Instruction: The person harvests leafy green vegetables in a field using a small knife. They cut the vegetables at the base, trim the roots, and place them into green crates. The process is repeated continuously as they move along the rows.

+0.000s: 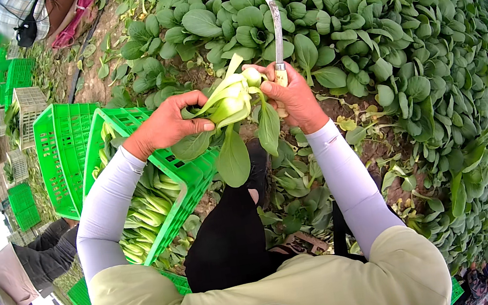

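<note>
My left hand (174, 123) grips a bunch of bok choy (233, 100) by its leaves, with the pale stem bases turned to the right. In my right hand (296, 96) is a harvest knife (276, 31), its wooden handle in the palm and its narrow curved blade pointing up and away from me. The right thumb and fingertips also touch the bok choy at its base, and one leaf hangs down there. Beneath my left forearm stands a green plastic crate (186, 207) with several cut bok choy (151, 207) in it.
A second green crate (68, 151) adjoins the first. Bok choy plants (372, 31) grow densely ahead and to the right. Loose leaves lie on the soil around my leg (228, 239). At left are white crates (29, 107), another person (31, 271) and, higher up, a person's sleeve (26, 17).
</note>
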Tool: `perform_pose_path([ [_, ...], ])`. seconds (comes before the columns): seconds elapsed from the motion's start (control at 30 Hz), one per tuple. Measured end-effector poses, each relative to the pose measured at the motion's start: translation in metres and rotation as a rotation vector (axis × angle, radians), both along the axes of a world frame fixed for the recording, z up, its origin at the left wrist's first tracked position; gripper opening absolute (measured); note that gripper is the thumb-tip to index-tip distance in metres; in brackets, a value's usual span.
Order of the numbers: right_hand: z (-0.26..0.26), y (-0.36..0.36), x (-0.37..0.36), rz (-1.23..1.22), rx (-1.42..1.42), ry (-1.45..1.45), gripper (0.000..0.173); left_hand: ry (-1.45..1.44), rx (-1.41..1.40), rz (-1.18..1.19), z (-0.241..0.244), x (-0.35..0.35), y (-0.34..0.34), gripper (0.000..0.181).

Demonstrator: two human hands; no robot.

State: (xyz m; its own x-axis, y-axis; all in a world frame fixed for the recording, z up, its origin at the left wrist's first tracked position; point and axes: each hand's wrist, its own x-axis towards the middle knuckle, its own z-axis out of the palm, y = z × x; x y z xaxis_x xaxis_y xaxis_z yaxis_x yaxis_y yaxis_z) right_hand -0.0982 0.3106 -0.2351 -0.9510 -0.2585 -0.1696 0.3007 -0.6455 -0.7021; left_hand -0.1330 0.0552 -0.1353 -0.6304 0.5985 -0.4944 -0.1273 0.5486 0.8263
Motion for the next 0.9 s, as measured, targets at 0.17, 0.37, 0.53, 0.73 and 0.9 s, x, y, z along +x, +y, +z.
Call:
perform_pose_path([
  [0.17,0.044,0.04,0.028,-0.188,0.51,0.089,0.028,0.42,0.088,-0.039,-0.01,0.027,0.032,0.027],
  [0.37,0.105,0.087,0.077,-0.32,0.621,0.127,0.03,0.036,0.306,-0.09,0.033,0.049,0.094,0.03],
  [0.53,0.151,0.121,0.118,-0.36,0.633,0.087,0.031,-0.145,0.469,-0.093,0.046,0.068,0.129,0.061],
  [0.73,0.178,0.164,0.166,-0.518,0.729,0.149,0.03,-0.336,0.558,-0.111,0.059,0.086,0.141,0.062],
  [0.9,0.184,0.142,0.175,-0.35,1.071,0.441,0.038,-0.385,0.417,-0.248,0.067,0.104,0.158,0.059],
])
